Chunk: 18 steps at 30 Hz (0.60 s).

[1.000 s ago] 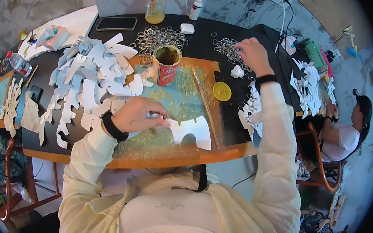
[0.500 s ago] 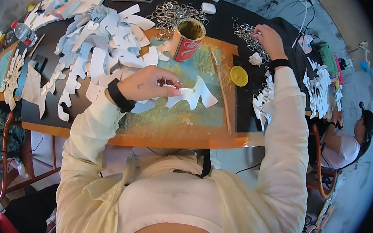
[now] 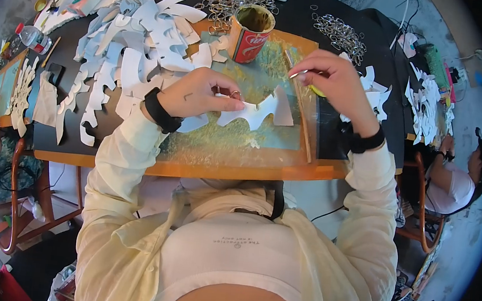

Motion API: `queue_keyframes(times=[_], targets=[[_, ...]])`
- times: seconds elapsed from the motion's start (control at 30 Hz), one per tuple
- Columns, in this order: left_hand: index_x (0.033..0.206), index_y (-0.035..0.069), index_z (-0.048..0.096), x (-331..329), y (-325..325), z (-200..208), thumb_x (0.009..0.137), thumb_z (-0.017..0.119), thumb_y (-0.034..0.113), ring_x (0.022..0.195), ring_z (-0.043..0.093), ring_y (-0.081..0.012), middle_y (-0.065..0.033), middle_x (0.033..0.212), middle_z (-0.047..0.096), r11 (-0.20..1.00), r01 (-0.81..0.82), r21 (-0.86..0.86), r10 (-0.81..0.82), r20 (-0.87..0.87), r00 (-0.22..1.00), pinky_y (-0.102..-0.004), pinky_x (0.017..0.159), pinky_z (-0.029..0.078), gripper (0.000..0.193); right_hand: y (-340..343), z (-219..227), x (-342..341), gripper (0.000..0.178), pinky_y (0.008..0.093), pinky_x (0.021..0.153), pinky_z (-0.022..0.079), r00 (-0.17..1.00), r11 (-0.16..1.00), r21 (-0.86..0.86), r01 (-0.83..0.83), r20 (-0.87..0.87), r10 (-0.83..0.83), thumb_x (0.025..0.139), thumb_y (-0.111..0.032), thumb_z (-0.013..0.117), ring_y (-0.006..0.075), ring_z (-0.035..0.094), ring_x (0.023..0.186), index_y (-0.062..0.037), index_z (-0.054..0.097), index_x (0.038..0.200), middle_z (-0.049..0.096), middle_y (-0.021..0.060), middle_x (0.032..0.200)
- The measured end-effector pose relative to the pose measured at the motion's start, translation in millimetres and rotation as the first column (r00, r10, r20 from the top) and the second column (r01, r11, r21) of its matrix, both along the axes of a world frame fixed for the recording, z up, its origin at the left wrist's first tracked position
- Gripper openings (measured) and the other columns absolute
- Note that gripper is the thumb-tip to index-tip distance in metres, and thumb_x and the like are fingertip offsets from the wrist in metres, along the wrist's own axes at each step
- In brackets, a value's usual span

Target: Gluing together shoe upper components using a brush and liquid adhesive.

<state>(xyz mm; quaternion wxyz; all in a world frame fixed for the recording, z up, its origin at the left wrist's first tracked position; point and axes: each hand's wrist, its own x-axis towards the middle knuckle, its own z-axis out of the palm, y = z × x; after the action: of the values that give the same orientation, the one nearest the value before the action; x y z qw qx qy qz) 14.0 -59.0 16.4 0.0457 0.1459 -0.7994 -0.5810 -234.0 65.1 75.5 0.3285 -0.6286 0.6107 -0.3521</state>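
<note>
My left hand (image 3: 197, 94) pinches a white cut piece (image 3: 254, 116) with a scalloped edge, held just above the stained green work mat (image 3: 212, 144). A small metal ring shows at its fingertips. To the right and a little farther away, my right hand (image 3: 338, 87) is closed on a small metal ring (image 3: 298, 73) held between thumb and fingers, apart from the white piece. Under that hand, a yellow lid (image 3: 317, 91) is mostly hidden. Behind both hands stands an open tin can (image 3: 252, 37) with dark residue inside.
White cut pieces (image 3: 137, 51) are heaped on the left. Metal rings lie in two piles, one behind the can (image 3: 233, 0) and another at the far right (image 3: 342, 39). A wooden stick (image 3: 304, 119) lies along the mat's right. Other people sit at both sides.
My right hand has come from the far-right pile of rings back toward the mat, with a metal ring in its fingers. My left hand still holds the white piece.
</note>
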Motion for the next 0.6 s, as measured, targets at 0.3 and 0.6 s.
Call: queue_keyframes(times=[0.3,0.6], targets=[[0.087,-0.001,0.060,-1.6,0.0,-1.6,0.087,0.064,0.020,0.065,0.045,-0.0058,0.0015,0.071,0.053,0.994,-0.097,0.058,0.104,-0.132,0.986,-0.0222,0.059,0.039,0.021,10.3,0.8,44.2,0.020,0.0214,0.071,0.049,0.980,0.995,-0.030,0.091,0.179,-0.085,0.078,0.001,0.064,0.0105,0.064,0.076,-0.0020,0.066,0.099,0.066,0.0052,0.080],[0.089,0.000,0.058,0.0,-1.3,-2.1,0.089,0.060,0.019,0.075,0.049,-0.0049,0.0005,0.081,0.055,0.994,-0.113,0.013,0.114,-0.145,0.983,-0.0222,0.066,0.040,0.019,1.5,-9.7,48.5,0.009,0.0234,0.067,0.049,0.998,0.981,-0.181,0.063,-0.005,-0.065,0.078,-0.008,0.070,0.0124,0.063,0.073,-0.0016,0.067,0.084,0.067,0.0064,0.081]])
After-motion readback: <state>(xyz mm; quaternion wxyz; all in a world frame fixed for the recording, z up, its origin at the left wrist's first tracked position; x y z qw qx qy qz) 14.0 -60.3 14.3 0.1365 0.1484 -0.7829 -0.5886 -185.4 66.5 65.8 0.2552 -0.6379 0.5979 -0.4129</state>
